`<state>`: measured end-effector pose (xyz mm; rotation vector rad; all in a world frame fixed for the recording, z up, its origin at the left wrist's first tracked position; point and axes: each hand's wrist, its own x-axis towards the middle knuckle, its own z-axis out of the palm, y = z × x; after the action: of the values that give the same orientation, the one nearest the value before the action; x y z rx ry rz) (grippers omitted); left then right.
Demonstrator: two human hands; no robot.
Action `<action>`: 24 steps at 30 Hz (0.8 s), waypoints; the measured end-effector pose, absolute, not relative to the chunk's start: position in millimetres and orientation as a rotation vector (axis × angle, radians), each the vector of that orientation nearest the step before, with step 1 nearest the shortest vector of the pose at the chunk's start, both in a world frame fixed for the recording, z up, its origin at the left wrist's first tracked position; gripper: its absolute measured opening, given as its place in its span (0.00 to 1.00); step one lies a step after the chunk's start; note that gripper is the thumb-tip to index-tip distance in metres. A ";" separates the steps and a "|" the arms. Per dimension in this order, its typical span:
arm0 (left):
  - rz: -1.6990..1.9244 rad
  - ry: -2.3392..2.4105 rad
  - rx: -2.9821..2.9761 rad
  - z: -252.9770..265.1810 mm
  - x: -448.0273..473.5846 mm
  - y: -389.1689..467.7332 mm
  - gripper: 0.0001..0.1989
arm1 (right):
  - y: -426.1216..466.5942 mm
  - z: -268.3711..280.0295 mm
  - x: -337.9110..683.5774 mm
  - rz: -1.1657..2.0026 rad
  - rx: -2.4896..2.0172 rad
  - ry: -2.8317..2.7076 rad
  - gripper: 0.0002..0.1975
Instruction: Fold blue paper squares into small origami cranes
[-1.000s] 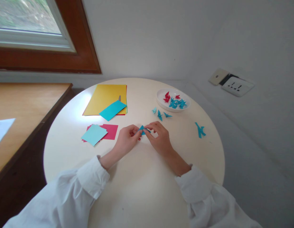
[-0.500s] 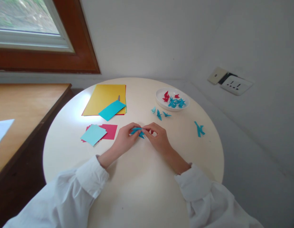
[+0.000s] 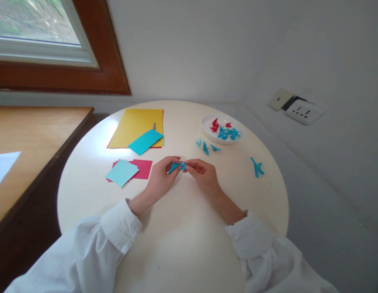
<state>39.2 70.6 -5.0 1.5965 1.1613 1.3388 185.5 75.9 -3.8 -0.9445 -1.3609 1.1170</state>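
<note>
Between my two hands is a small folded piece of blue paper (image 3: 174,166), partly covered by the fingers. My left hand (image 3: 164,174) pinches its left part between thumb and fingers. My right hand (image 3: 204,176) is closed at its right end, thumb and fingertips pressed on the paper. Just beyond the hands stand a blue paper crane (image 3: 206,149), another blue paper crane (image 3: 215,148) and a paler folded paper piece (image 3: 198,142).
A white plate (image 3: 207,136) holds several red and blue paper cranes. Blue paper scraps (image 3: 257,167) lie at the right. Yellow sheets (image 3: 135,122) with a blue rectangle (image 3: 145,141) sit at the back left; nearer are pale blue squares (image 3: 123,173) over red squares (image 3: 143,169).
The blue paper has turned between my fingers; the point that hung below it no longer shows there. My right fingers have closed in more. The whole view has shifted slightly.
</note>
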 end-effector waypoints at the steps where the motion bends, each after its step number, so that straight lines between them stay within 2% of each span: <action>1: 1.340 1.144 1.592 -5.8 39.7 70.5 0.06 | 75.7 -4.0 185.6 1.102 -0.938 -1.359 0.05; 10: 1.335 1.156 1.768 -1.8 35.8 69.2 0.03 | 75.6 -5.1 190.2 0.925 -0.959 -1.473 0.03; 15: 1.283 1.221 2.000 6.8 30.6 67.4 0.06 | 75.8 -5.1 192.8 0.821 -0.909 -1.566 0.05; 24: 1.195 1.152 2.177 13.0 26.0 70.3 0.04 | 76.1 -4.3 195.8 0.667 -0.928 -1.669 0.06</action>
<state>26.0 70.3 13.0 2.1772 1.1520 1.1949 195.8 76.1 -4.3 -0.9280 -1.6690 0.6674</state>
